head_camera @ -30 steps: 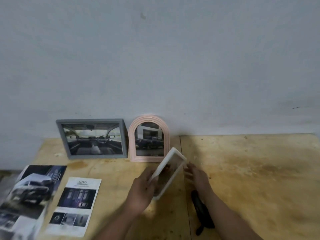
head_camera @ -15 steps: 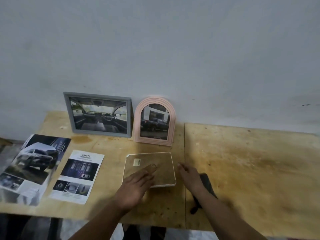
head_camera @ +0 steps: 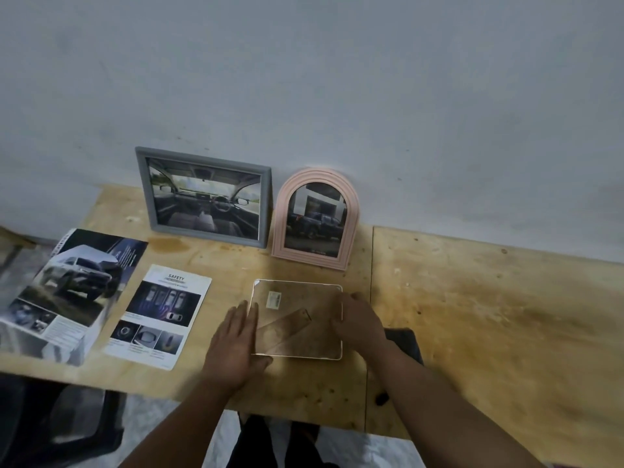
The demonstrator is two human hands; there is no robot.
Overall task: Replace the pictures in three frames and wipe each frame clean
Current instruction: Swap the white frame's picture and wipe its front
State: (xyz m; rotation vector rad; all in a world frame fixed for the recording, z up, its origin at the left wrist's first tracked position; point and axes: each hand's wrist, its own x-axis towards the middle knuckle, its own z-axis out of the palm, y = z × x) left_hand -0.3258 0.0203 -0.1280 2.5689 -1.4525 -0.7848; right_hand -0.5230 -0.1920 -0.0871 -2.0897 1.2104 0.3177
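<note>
A white-rimmed frame (head_camera: 297, 319) lies flat, back side up, on the wooden table (head_camera: 489, 315), showing its clear back panel, a small label and the folded stand. My left hand (head_camera: 236, 346) rests with straight fingers against its left edge. My right hand (head_camera: 359, 320) touches its right edge with fingers bent over the rim. A grey frame (head_camera: 206, 197) with a car-interior picture and a pink arched frame (head_camera: 315, 219) with a truck picture lean on the wall behind.
A car brochure (head_camera: 67, 292) and a "Safety" leaflet (head_camera: 158, 315) lie at the left of the table. A dark cloth (head_camera: 405, 339) sits under my right forearm. A dark chair (head_camera: 60, 420) stands below the table's left front edge.
The white frame went from tilted upright in both hands to lying flat, back up. My left hand slid off its back to the left edge; the camera view dropped lower.
</note>
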